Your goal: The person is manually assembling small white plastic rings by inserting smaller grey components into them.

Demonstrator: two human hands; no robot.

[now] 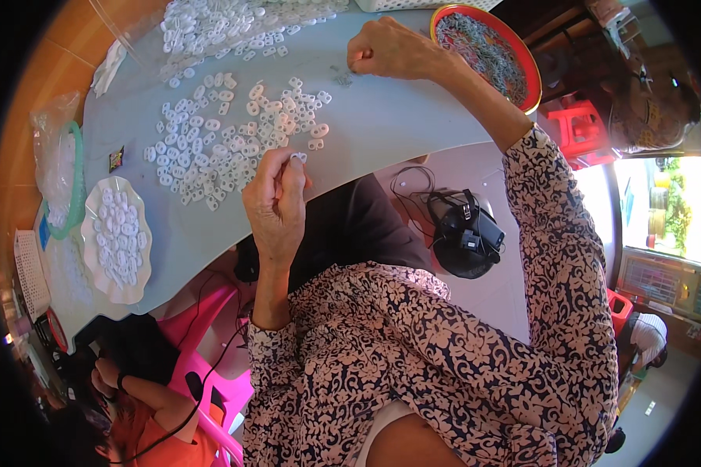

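Observation:
My left hand (278, 198) is closed near the table's front edge, thumb and fingers pinching a small white plastic piece (299, 156) that looks two-holed. Just beyond it, many similar white plastic pieces (273, 117) lie spread over the blue-grey table (397, 128). My right hand (389, 50) is curled closed over the far right of the table. Whether anything is in its fingers is hidden. Close to its left lies a little cluster of tiny metal parts (341, 77). To its right stands a red-rimmed basin (533, 74) full of similar grey metal bits.
A scalloped white dish (93, 261) of white pieces stands at the left, near a green-rimmed container (77, 179). More white pieces (202, 27) are heaped at the back. Below the table are a black bag (467, 233) and a pink chair (202, 350), with another person (156, 412) nearby.

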